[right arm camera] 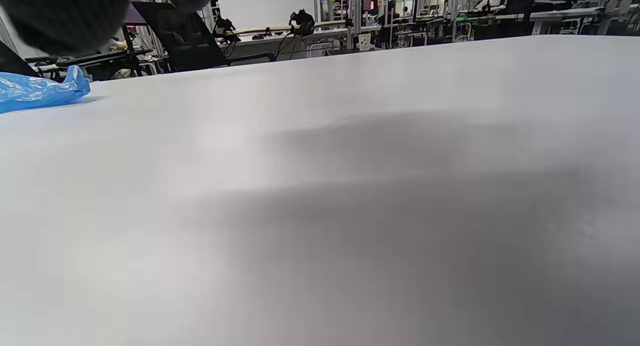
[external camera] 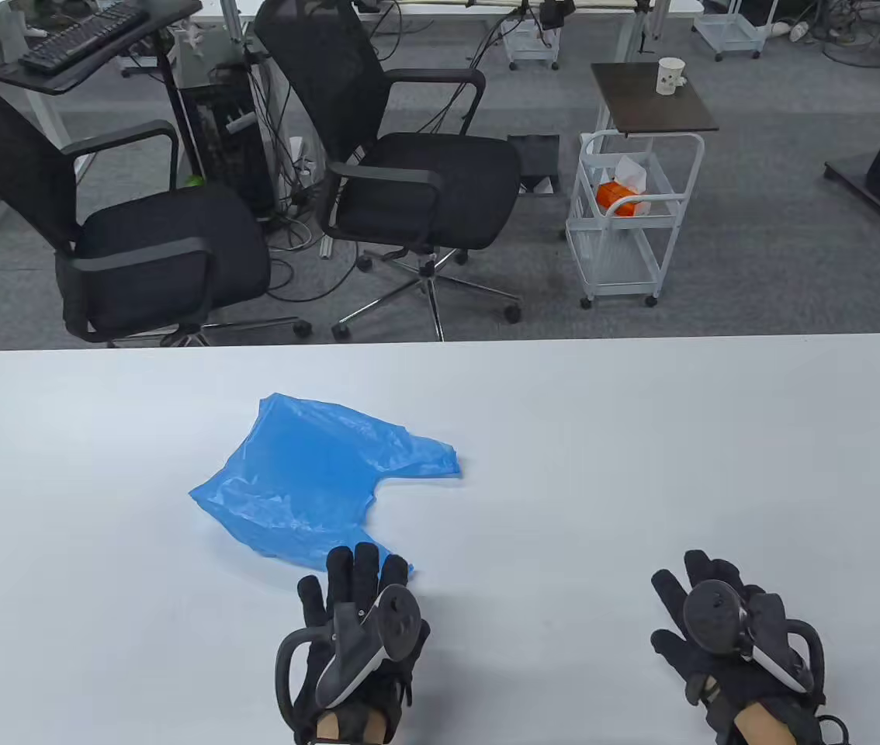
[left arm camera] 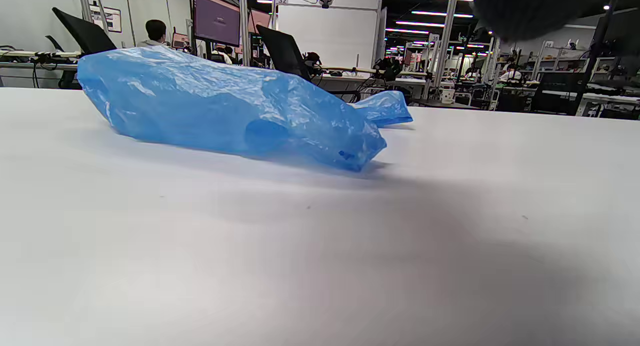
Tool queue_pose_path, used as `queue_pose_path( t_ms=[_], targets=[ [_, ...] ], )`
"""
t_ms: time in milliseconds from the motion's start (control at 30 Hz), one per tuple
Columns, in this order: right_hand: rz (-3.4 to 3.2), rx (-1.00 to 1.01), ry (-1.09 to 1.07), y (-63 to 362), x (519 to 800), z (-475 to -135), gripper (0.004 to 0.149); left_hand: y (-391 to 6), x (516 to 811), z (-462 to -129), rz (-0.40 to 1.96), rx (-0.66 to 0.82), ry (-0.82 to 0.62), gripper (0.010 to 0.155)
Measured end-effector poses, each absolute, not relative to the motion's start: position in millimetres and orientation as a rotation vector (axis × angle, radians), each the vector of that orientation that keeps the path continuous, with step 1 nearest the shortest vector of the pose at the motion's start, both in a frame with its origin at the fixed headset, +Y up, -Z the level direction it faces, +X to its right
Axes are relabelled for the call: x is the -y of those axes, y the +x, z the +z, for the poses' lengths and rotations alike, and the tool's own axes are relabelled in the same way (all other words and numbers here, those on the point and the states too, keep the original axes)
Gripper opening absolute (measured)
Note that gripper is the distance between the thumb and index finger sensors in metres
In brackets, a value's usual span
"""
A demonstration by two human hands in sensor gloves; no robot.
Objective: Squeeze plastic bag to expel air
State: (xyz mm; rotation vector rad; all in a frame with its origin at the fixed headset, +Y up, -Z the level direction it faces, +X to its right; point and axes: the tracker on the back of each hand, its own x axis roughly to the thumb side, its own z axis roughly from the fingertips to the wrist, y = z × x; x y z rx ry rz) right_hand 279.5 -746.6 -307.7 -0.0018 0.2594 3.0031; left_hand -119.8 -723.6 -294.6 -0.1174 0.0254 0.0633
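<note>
**A puffy blue bag and two gloved hands**

A blue plastic bag (external camera: 308,481) lies on the white worktop (external camera: 642,466), a bit to the left of the middle. It is crinkly and still looks puffy, most of all in the left wrist view, where it (left arm camera: 220,111) bulges up from the worktop like a soft pillow. One thin end of the bag sticks out to the right. In the right wrist view only that end (right arm camera: 40,91) shows, far off at the left edge.

The left hand (external camera: 355,636) is at the near edge of the worktop, palm down. Its fingers (external camera: 366,570) are straight and spread wide, and they hold nothing. The tips are right at the near corner of the bag and cover a bit of it, but I cannot tell if they touch it.

The right hand (external camera: 735,628) is well apart from the bag, over on the right side. Its fingers (external camera: 700,570) are loose and a little spread, and they hold nothing too. Each hand wears a black glove with a tracker strapped on its back.

Past the far edge of the worktop are two black office chairs (external camera: 417,178), a small white cart (external camera: 626,225) with an orange box in it, and a small dark side table with a paper cup (external camera: 669,76) on top.
</note>
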Motion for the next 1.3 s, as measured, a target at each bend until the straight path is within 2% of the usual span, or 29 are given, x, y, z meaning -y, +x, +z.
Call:
queue_pose_path(
  t_ms=[400, 467, 533, 667, 900, 933, 967, 1133, 1300],
  targets=[
    [2.971, -0.27, 0.01, 281.2, 746.7, -308.5, 0.071, -119.5, 721.6, -294.5, 0.081, -0.019, -0.119, 0.077],
    [2.979, -0.266, 0.022, 280.1, 746.4, -307.9, 0.071, -120.1, 717.2, -292.9, 0.079, -0.026, -0.081, 0.074],
    [2.985, -0.264, 0.034, 278.3, 745.9, -308.0, 0.071, -119.1, 709.1, -291.5, 0.055, -0.022, 0.0, 0.065],
    [2.957, -0.267, 0.074, 271.7, 743.7, -308.5, 0.071, -125.3, 682.8, -288.4, -0.133, -0.035, 0.113, 0.064],
    [2.903, -0.285, 0.15, 269.3, 741.9, -307.3, 0.07, -173.8, 631.8, -317.0, -0.391, -0.175, 0.067, 0.074],
    [2.894, -0.28, 0.16, 269.3, 741.2, -306.7, 0.07, -183.9, 629.1, -328.0, -0.418, -0.195, 0.034, 0.1],
    [2.892, -0.279, 0.165, 269.4, 740.7, -306.3, 0.07, -190.7, 629.7, -337.5, -0.456, -0.204, 0.009, 0.078],
    [2.863, -0.291, 0.194, 267.4, 739.1, -305.8, 0.07, -212.5, 651.8, -378.9, -0.486, -0.222, -0.078, 0.083],
    [2.835, -0.328, 0.252, 259.3, 738.0, -306.7, 0.071, -219.9, 693.8, -408.4, -0.557, -0.192, -0.177, 0.087]
  ],
)
